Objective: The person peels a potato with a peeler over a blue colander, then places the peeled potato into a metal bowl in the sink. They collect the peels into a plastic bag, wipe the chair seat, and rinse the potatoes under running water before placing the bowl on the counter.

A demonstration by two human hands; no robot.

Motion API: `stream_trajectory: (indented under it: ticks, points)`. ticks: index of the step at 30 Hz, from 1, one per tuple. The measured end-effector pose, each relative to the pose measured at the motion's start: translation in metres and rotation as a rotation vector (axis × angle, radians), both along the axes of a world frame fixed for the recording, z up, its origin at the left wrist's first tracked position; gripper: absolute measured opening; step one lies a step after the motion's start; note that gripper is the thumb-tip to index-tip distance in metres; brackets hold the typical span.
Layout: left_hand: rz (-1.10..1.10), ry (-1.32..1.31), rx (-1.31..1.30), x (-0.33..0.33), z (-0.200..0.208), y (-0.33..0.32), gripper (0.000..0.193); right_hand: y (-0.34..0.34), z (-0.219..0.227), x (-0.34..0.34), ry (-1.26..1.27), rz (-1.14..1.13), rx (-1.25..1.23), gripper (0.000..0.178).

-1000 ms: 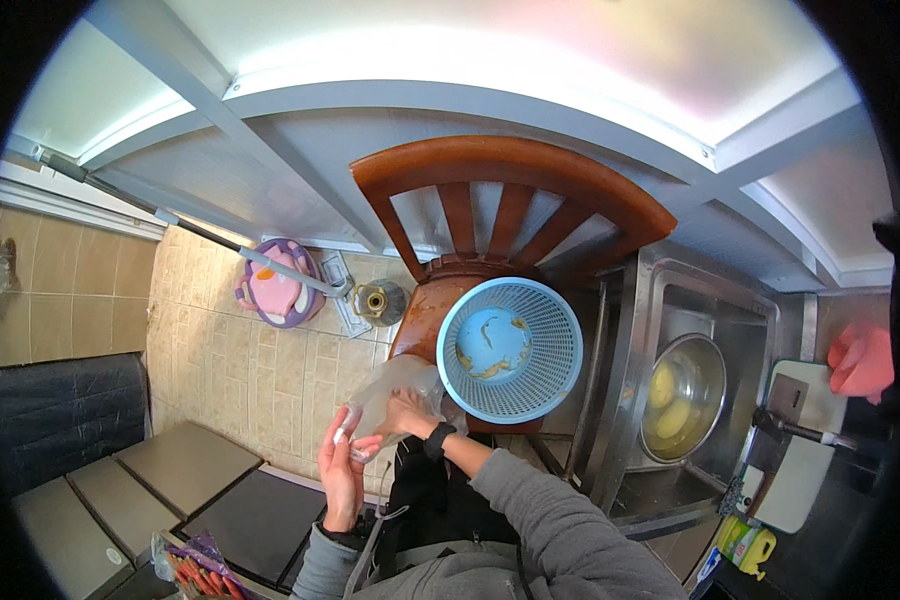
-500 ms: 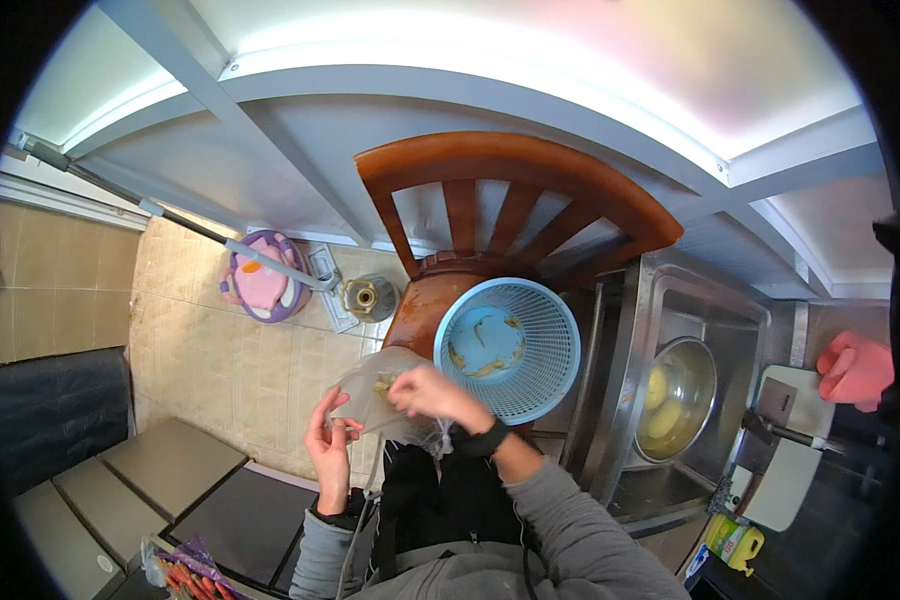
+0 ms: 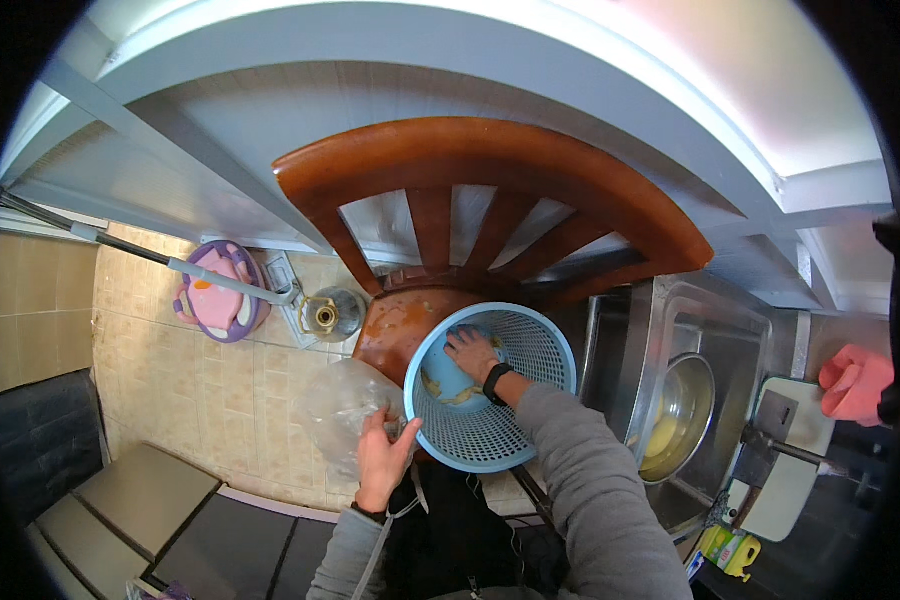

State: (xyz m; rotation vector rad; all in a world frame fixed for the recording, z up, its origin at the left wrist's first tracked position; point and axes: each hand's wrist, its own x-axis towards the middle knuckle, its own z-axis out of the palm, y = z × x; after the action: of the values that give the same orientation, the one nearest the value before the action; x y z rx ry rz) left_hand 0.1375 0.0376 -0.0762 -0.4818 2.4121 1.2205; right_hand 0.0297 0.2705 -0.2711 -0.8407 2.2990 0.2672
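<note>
A light blue plastic basket (image 3: 500, 430) with perforated walls stands on the seat of a brown wooden chair (image 3: 490, 150). Pale yellowish scraps (image 3: 462, 396) lie scattered on its bottom. My right hand (image 3: 472, 356) reaches down inside, fingers spread against the bottom; any scrap under the fingertips is hidden. Left of the basket hangs a clear plastic bag (image 3: 342, 408), and my left hand (image 3: 381, 462) has its fingers curled on the bag's edge. The left thumb points toward the basket's rim. What the bag contains is hard to make out.
A metal sink (image 3: 740, 345) on the right holds a steel bowl (image 3: 698, 405) with pale yellow pieces. Beyond it lie a white board (image 3: 800, 480) and a pink cloth (image 3: 855, 385). A purple-and-pink stool (image 3: 220, 295), a pole (image 3: 220, 280) and a gas bottle (image 3: 332, 315) are at left.
My right hand has moved from the bag into the basket. The left hand stays with the bag and is now beside the basket's rim. The whole view has shifted.
</note>
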Motion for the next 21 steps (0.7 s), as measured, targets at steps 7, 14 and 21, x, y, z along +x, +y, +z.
stream_trajectory:
  ticks: [7, 14, 21]
  points:
    - [0.136, -0.162, 0.275, -0.023, -0.006, 0.024, 0.024, 0.028, -0.018, 0.017, 0.175, -0.020, 0.328, 0.057]
    - [0.080, -0.155, 0.318, -0.028, 0.001, 0.030, 0.024, 0.006, 0.023, 0.041, -0.610, -0.379, 0.387, 0.063]
    - [0.081, -0.138, 0.299, -0.026, -0.002, 0.029, 0.025, -0.005, 0.024, -0.002, -0.203, -0.869, -0.053, 0.047]
